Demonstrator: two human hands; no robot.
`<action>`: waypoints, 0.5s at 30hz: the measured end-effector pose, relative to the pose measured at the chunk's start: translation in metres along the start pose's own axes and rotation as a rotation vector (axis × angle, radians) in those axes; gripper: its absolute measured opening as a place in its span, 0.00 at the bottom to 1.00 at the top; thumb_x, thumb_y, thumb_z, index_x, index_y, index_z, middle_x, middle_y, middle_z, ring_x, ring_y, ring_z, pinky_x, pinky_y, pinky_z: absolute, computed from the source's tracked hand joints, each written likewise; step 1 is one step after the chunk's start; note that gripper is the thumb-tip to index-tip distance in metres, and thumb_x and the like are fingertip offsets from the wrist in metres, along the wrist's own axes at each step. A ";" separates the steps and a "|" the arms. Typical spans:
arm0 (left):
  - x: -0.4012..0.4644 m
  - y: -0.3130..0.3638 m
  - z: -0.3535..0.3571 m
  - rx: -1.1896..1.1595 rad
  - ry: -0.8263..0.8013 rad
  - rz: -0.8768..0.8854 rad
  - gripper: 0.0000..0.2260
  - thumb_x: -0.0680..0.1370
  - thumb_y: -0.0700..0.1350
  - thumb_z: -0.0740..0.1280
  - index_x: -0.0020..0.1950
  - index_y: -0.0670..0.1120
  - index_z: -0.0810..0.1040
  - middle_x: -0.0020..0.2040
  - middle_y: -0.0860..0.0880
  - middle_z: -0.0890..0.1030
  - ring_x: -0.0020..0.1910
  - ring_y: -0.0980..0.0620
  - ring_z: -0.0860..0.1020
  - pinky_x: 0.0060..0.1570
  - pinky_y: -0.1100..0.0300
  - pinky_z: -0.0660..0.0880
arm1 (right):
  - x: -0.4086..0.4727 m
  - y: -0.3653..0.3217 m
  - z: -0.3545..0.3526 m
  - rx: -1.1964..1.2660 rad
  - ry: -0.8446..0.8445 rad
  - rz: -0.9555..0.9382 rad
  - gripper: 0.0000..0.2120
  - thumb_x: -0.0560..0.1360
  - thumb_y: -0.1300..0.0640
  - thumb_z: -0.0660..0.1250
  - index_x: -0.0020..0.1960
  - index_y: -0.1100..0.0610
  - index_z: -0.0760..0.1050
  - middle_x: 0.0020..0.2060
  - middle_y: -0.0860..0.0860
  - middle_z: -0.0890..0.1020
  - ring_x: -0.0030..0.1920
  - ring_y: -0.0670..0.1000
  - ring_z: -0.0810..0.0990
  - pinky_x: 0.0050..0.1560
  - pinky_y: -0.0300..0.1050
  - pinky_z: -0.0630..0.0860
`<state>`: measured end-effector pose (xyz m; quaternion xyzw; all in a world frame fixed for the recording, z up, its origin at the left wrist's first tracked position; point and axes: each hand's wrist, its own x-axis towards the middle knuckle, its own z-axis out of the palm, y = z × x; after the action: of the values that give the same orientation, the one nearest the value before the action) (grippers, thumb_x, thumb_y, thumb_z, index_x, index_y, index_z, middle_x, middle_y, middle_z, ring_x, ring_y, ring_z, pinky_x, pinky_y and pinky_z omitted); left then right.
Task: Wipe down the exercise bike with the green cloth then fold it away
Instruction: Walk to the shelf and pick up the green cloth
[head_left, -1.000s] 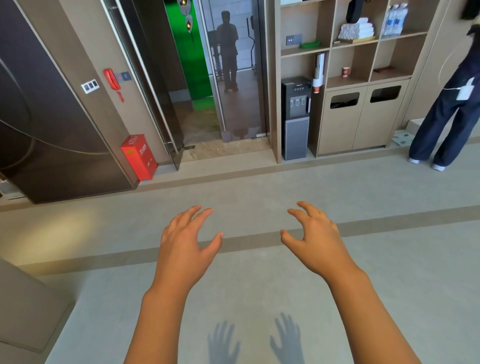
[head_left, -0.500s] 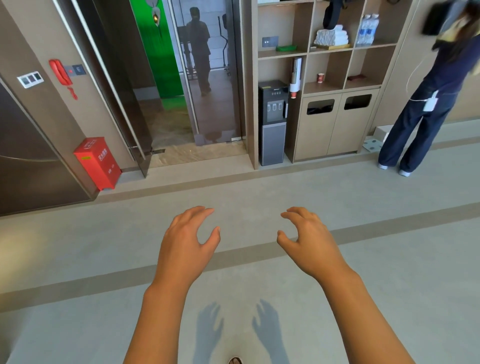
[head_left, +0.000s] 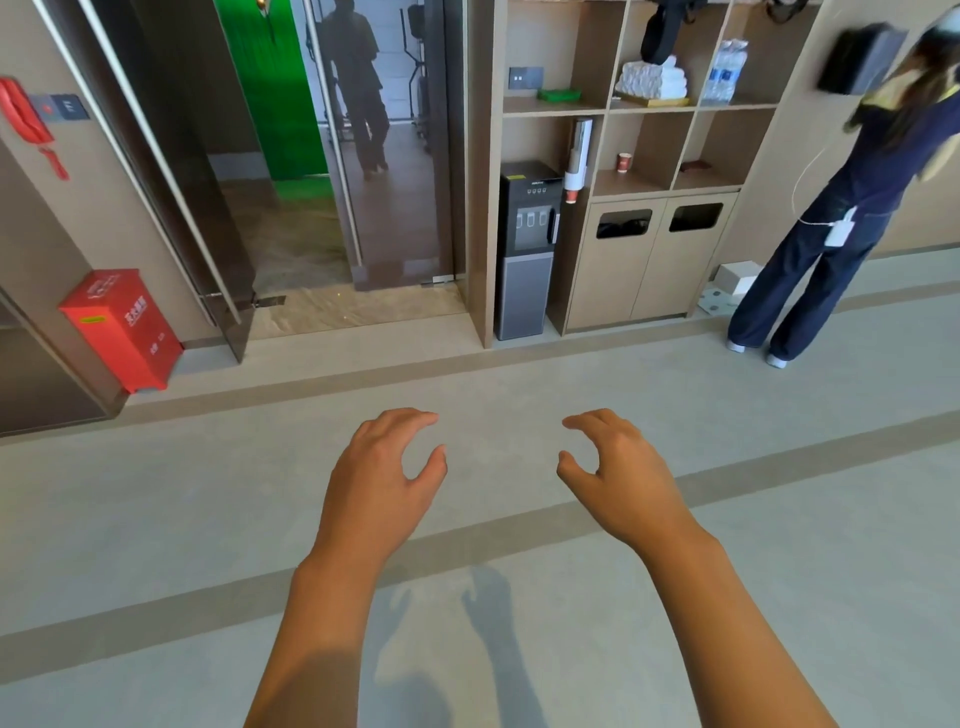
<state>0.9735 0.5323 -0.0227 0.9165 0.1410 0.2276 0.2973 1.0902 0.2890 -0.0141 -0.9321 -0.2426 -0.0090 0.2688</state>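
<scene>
— Looking for the green cloth: where does it lie?

— A flat green cloth (head_left: 558, 95) rests on the upper left shelf of the wooden shelving unit (head_left: 597, 111), well apart from both hands. Whether it is the one for the task cannot be told. No exercise bike can be made out with certainty; only dim frames show behind the glass door (head_left: 395, 156).

— And the person's hands?

— Both reach forward over the grey floor (head_left: 156, 519), holding nothing. The left hand (head_left: 382, 478) has its fingers loosely curled downward with the thumb apart. The right hand (head_left: 613, 467) is curved the same way, thumb pointing toward the left one. They are near each other but not touching, and their shadows fall on the floor below.

— What else stands around the cloth?

— One shelf to the right sits a stack of white towels (head_left: 652, 80), then a pack of water bottles (head_left: 724, 73). A red paper cup (head_left: 623, 162) stands on the shelf below. A black water dispenser (head_left: 527, 249) stands on the floor just beside the unit's lower cabinet (head_left: 644, 270).

— Anyone else there?

— A second person in dark blue clothes (head_left: 831, 249) stands at the right, near the wall. At the far left a red box (head_left: 122, 327) sits on the floor, and a red handset (head_left: 23, 119) hangs on the wall above it. A figure is reflected in the glass door.
</scene>
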 end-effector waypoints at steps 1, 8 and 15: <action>0.006 -0.003 0.002 -0.007 -0.003 -0.005 0.15 0.80 0.51 0.70 0.67 0.54 0.80 0.65 0.59 0.79 0.66 0.56 0.75 0.62 0.62 0.71 | 0.008 0.000 0.002 -0.002 0.002 0.004 0.20 0.82 0.49 0.66 0.73 0.52 0.75 0.69 0.45 0.77 0.67 0.49 0.76 0.60 0.45 0.76; 0.053 -0.029 0.019 -0.050 -0.007 -0.039 0.15 0.81 0.52 0.69 0.68 0.56 0.79 0.66 0.61 0.78 0.67 0.58 0.74 0.66 0.59 0.73 | 0.071 0.001 0.018 0.006 -0.006 -0.038 0.20 0.82 0.50 0.67 0.73 0.52 0.75 0.69 0.46 0.77 0.68 0.49 0.76 0.59 0.40 0.71; 0.117 -0.031 0.053 -0.030 0.006 -0.068 0.16 0.81 0.52 0.69 0.68 0.57 0.79 0.67 0.62 0.77 0.69 0.58 0.73 0.67 0.60 0.71 | 0.145 0.035 0.029 0.035 -0.032 -0.071 0.21 0.82 0.49 0.67 0.73 0.52 0.75 0.70 0.47 0.76 0.69 0.50 0.75 0.63 0.43 0.73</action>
<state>1.0967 0.5772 -0.0412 0.9060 0.1694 0.2221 0.3182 1.2313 0.3427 -0.0355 -0.9181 -0.2800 0.0007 0.2805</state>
